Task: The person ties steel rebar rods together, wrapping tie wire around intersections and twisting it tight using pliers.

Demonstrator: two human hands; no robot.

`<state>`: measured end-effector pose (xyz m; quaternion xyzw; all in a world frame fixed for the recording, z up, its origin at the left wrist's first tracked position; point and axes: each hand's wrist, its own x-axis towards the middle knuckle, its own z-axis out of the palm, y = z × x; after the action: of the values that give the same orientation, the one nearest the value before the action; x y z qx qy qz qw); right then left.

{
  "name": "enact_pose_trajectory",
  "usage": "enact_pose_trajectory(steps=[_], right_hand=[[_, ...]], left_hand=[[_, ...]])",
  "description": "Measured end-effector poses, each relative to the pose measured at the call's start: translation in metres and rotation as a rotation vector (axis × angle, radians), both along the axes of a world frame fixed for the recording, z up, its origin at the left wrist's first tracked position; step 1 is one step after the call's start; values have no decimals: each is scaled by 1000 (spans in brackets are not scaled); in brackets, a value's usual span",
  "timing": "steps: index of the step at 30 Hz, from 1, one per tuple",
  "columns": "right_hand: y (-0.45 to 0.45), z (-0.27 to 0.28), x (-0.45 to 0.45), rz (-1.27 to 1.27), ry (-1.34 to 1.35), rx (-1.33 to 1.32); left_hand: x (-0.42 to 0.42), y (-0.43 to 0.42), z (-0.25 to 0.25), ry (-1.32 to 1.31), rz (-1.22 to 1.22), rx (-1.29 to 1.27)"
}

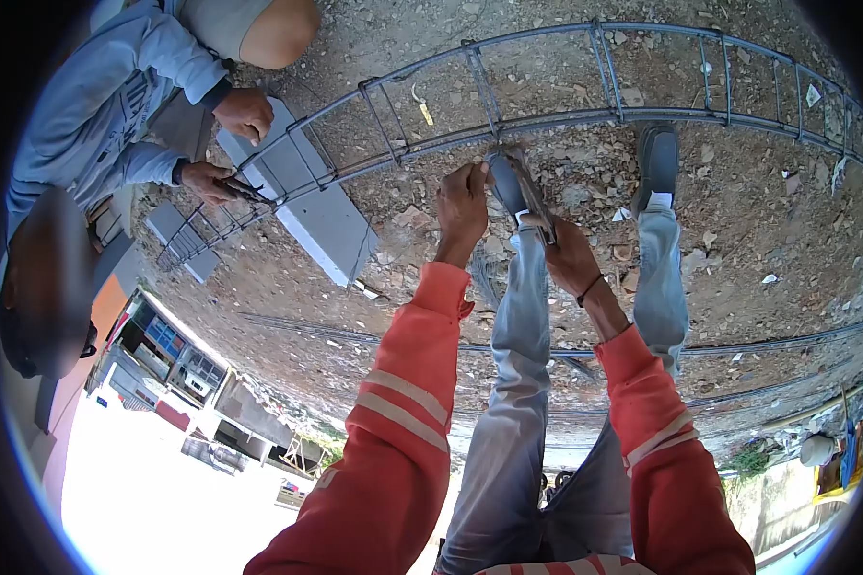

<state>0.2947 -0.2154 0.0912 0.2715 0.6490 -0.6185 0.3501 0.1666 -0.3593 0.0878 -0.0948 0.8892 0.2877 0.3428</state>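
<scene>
A long rebar cage [556,122], made of parallel bars with square stirrups, arches across the upper part of the view. My right hand [572,257] is closed round the handles of a pair of pincers [532,192], whose head points up toward the cage's near bar. Beside the pincers, my left hand [462,206] is closed in a pinch just below that bar. Whatever lies between its fingertips is too small to make out. My two shoes, the left shoe [505,182] and the right shoe [659,163], stand on the ground below the cage.
At the left a co-worker crouches, one hand [244,113] by the cage and the other [207,182] gripping dark pliers [247,190]. A grey slab [321,225] lies under the cage. Loose long bars [374,337] cross the rubble-strewn ground behind my legs.
</scene>
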Motion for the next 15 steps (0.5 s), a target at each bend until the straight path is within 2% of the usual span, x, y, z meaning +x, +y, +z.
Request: enact_pose_trajectory(steps=[2, 6, 8, 11, 13, 15], right_hand=[[-7, -6, 1, -106, 24, -50], [-10, -11, -2, -78, 63, -49], [-19, -26, 10, -38, 243, 201], [-12, 1, -7, -108, 261, 252], [-20, -16, 0, -93, 200, 203], [-22, -21, 3, -78, 142, 156]], left_hand=[[0, 0, 0, -18, 12, 1], [3, -5, -7, -58, 45, 57], [2, -3, -4, -74, 60, 36], [3, -1, -7, -88, 92, 27], [10, -4, -12, -94, 109, 35], [15, -8, -20, -180, 244, 67]])
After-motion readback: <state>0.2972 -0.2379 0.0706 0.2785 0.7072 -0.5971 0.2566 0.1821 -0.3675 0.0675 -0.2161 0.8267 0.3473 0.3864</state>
